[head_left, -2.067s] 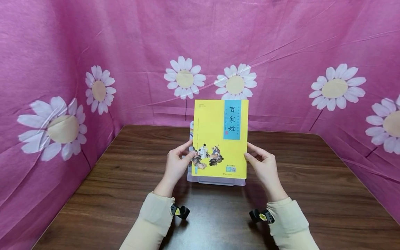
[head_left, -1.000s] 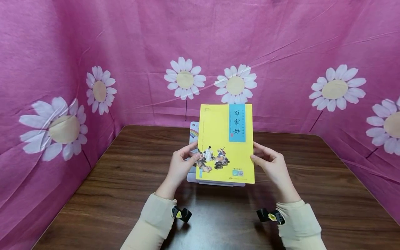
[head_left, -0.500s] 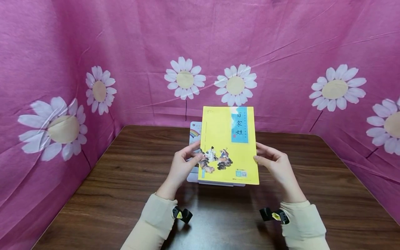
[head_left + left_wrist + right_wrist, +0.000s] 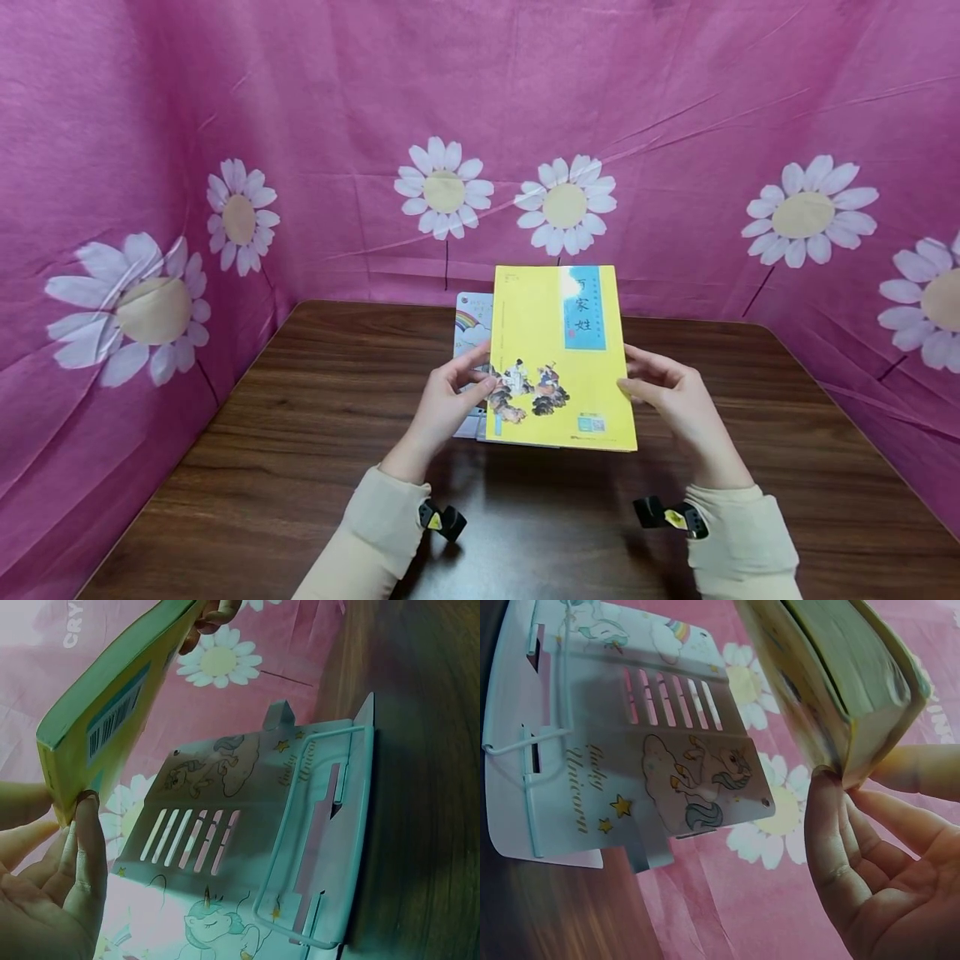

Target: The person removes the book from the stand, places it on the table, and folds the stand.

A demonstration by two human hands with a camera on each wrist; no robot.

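Observation:
A yellow book (image 4: pixel 558 358) with a blue title strip is held up between both hands in the head view. My left hand (image 4: pixel 448 404) pinches its left edge, thumb on the front cover. On the opposite edge, my right hand (image 4: pixel 678 400) grips it the same way. Behind the book stands a pale bookstand (image 4: pixel 468 329) with rainbow and unicorn pictures, mostly hidden in the head view. Both wrist views show the bookstand (image 4: pixel 225 825) with slots, a wire bar (image 4: pixel 281 840) and a small side clip (image 4: pixel 649 851). The book is apart from the bookstand there.
A dark wooden table (image 4: pixel 300 500) lies under the bookstand. Pink cloth (image 4: pixel 660 83) with large white daisies hangs around its back and sides. Black cameras sit on both wrists, the left wrist camera (image 4: pixel 442 521) and the right wrist camera (image 4: pixel 670 517).
Both hands have carried the book right and slightly down in the head view. More of the bookstand's left side shows now. The bookstand has stayed in place, and glare has come onto the title strip.

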